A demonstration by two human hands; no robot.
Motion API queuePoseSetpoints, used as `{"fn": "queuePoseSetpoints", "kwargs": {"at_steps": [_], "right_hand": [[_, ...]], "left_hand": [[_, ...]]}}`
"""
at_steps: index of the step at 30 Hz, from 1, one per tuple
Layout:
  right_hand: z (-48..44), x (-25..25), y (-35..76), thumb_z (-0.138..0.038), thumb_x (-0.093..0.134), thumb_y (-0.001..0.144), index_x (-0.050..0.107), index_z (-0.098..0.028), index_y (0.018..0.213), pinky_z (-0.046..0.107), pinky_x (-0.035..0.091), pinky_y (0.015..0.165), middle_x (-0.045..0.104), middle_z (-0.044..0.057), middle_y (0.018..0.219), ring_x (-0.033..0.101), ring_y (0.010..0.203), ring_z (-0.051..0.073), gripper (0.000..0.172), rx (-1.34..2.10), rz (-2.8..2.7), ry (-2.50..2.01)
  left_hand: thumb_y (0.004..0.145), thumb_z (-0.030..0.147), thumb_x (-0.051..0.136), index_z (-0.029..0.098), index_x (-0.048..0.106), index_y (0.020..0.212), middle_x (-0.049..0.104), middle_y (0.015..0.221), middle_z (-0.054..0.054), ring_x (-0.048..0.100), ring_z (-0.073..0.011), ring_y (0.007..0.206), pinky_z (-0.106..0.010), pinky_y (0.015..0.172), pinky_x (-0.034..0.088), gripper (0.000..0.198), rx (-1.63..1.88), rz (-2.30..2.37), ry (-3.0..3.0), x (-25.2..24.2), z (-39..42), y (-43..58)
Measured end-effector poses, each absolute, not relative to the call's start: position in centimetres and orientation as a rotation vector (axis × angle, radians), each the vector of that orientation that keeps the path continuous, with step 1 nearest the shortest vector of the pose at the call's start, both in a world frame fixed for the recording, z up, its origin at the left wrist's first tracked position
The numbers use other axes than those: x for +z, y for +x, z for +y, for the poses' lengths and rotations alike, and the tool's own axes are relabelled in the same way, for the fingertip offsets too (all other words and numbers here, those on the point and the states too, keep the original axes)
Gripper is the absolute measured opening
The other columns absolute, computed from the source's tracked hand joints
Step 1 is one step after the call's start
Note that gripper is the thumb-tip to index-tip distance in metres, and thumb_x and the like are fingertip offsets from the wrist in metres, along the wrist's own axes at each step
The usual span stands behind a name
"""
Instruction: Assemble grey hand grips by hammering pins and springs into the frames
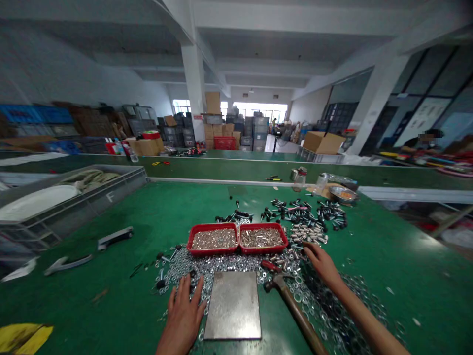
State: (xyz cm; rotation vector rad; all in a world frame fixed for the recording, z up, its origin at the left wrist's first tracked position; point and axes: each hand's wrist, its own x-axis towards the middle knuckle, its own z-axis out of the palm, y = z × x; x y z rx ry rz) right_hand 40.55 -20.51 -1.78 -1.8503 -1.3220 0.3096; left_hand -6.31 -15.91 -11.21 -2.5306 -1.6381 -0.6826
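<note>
My left hand [184, 315] lies with fingers spread over loose washers, left of a flat metal plate [232, 305]. A black-headed bolt [192, 274] is at its fingertips; whether they touch it I cannot tell. My right hand [322, 265] reaches with fingers stretched to the edge of a pile of metal sleeves [306, 233]. I see nothing held in it, though its fingertips are partly hidden. A claw hammer [295, 308] rests right of the plate, beside a red-handled tool [271, 266]. Two red trays [213, 253] of small metal pins stand behind the plate.
Black-headed bolts [295, 212] are heaped behind the sleeves. Dark rings [332, 301] and washers spread under my right forearm. At left are a grey crate [111, 199] and two curved handles [115, 237]. Jars [300, 180] and a metal bowl [343, 194] stand at the back right.
</note>
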Motion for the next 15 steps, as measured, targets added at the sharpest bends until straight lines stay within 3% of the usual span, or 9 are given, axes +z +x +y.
{"fn": "queuePoseSetpoints", "kwargs": {"at_steps": [3, 7, 11, 15], "right_hand": [[-25.6, -1.6, 39.9, -0.049, 0.050, 0.085, 0.069, -0.021, 0.101, 0.045, 0.047, 0.098, 0.072, 0.011, 0.108, 0.065, 0.103, 0.029, 0.038, 0.370, -1.364, -1.887], [-30.9, -1.3, 34.9, -0.050, 0.049, 0.089, 0.069, -0.025, 0.105, 0.042, 0.050, 0.097, 0.071, 0.008, 0.111, 0.066, 0.105, 0.027, 0.036, 0.430, -1.469, -1.857], [-34.0, -2.0, 26.6, -0.048, 0.049, 0.092, 0.069, -0.027, 0.105, 0.035, 0.054, 0.092, 0.072, 0.006, 0.110, 0.067, 0.104, 0.024, 0.031, 0.572, -1.558, -1.718], [-35.5, -4.7, 19.1, -0.038, 0.044, 0.098, 0.068, -0.027, 0.103, 0.029, 0.056, 0.085, 0.073, 0.005, 0.101, 0.069, 0.096, 0.020, 0.027, 0.765, -1.696, -1.450]], "left_hand": [[0.097, 0.034, 0.042, 0.022, 0.047, 0.143, 0.035, 0.154, -0.015, 0.026, -0.0320, 0.145, -0.058, 0.114, 0.024, 0.048, -0.797, -1.643, -2.599, -9.8, -15.9, -5.9], [0.098, 0.036, 0.041, 0.026, 0.050, 0.138, 0.042, 0.150, -0.008, 0.030, -0.0254, 0.143, -0.052, 0.116, 0.026, 0.042, -1.176, -1.731, -2.607, -8.2, -17.0, -7.3], [0.095, 0.039, 0.047, 0.023, 0.053, 0.131, 0.045, 0.145, -0.010, 0.037, -0.0269, 0.138, -0.052, 0.114, 0.030, 0.040, -1.482, -1.927, -2.432, -7.4, -19.7, -8.2], [0.094, 0.035, 0.048, 0.023, 0.054, 0.126, 0.048, 0.141, -0.010, 0.040, -0.0271, 0.134, -0.054, 0.111, 0.034, 0.035, -1.514, -2.013, -2.430, -7.5, -23.9, -8.8]]}}
